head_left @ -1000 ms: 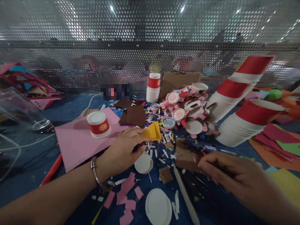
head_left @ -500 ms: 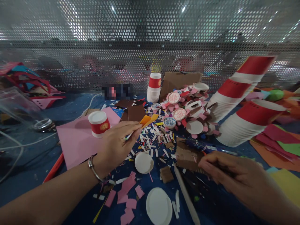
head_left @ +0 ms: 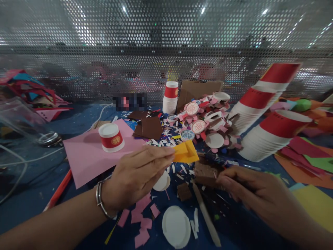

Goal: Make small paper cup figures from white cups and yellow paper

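Note:
My left hand, with a metal bangle at the wrist, pinches a folded piece of yellow-orange paper by its left end, above the scraps. My right hand is at the right with its fingers curled and thumb pressed in; what they hold, if anything, is hidden. Just left of its fingertips lies a brown cardboard piece. A pale stick-like tool lies below that. Under the left hand a white paper disc is partly covered, and a larger white disc lies nearer me.
A red-and-white paper cup stands upside down on pink paper. Tall cup stacks lean at the right. Behind the scraps is a heap of decorated paper discs. A perforated metal panel closes off the back.
My left hand has moved right and toward me, turning the yellow-orange paper so its broad face shows. My right hand has shifted slightly left, with its fingers still curled.

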{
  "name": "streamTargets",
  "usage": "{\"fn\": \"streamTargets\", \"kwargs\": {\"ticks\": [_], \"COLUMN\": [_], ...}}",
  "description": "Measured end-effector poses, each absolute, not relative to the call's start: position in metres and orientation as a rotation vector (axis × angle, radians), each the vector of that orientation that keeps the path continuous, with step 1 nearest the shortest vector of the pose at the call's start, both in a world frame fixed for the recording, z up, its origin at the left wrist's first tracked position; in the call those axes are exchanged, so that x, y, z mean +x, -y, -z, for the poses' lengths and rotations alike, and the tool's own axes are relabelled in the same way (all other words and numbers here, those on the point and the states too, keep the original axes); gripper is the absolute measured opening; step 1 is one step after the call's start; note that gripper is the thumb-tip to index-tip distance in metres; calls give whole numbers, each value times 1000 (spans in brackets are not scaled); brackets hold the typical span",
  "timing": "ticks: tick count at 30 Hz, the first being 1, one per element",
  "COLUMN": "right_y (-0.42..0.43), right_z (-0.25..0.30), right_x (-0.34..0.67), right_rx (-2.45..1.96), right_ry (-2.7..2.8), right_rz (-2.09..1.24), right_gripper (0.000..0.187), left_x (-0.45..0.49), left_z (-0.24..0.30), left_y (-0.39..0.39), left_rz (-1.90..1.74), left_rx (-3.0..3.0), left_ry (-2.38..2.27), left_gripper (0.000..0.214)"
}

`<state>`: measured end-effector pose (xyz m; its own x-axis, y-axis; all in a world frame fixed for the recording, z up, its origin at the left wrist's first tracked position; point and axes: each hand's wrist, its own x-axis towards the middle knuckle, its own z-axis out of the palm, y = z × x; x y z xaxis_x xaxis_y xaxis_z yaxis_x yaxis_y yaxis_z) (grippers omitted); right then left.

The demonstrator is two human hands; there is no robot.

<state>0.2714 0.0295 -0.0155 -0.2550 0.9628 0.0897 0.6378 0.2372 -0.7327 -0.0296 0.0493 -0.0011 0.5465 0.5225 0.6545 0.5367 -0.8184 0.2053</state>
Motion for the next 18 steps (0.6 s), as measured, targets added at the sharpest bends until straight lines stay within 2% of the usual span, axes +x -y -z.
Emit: {"fn": "streamTargets", "kwargs": {"ticks": [3,7,11,14,18], "right_y": [-29,-29,-25,-24,-24], "right_z": [16,15,12,9,4], "right_x": [270,270,267,264,261], "right_rx": [-1451,-1360,-1288,-1268,-1259], "right_ry": [1900,1801,1651,1522,1422], "right_rz": [-910,-1160,-1360,-1445,-1403], "right_gripper": [43,48,43,39,40], "left_x": [-26,-16,-6,2,15], "left_z": [-3,-11,-14,-12,-9], "left_y": [-42,-34,-25,-20,-21], "left_rz": [1145,1094,1197,1432,1905], "left_rx": [-2775,-2829,-2859,-2849,-2789], "left_ry": [838,745,659,894,1627], "left_gripper": [38,26,25,29,30]}}
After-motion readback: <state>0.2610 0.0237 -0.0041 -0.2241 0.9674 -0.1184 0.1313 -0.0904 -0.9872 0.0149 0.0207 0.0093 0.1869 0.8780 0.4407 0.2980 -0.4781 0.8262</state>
